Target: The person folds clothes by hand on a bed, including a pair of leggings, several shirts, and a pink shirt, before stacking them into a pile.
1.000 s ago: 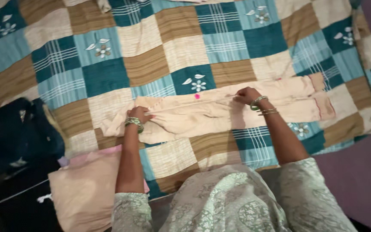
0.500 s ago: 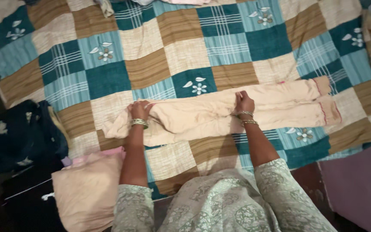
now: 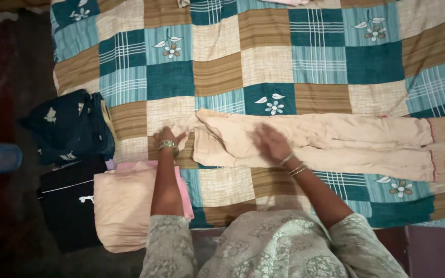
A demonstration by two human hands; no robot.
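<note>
Two hands on pale peach cotton trousers point(image 3: 330, 141) spread across the patchwork quilted bed point(image 3: 263, 62): left hand point(image 3: 167, 138) now flat beside the waist, released; right hand point(image 3: 269, 144) blurred, open, smoothing where it pinched before.

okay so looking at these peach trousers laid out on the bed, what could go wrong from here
The peach trousers look creased near the waist, so smoothing with the right hand may press wrinkles in. The left hand holds only the waist edge, so the fabric might drag across the patchwork quilt and the legs skew.
</note>
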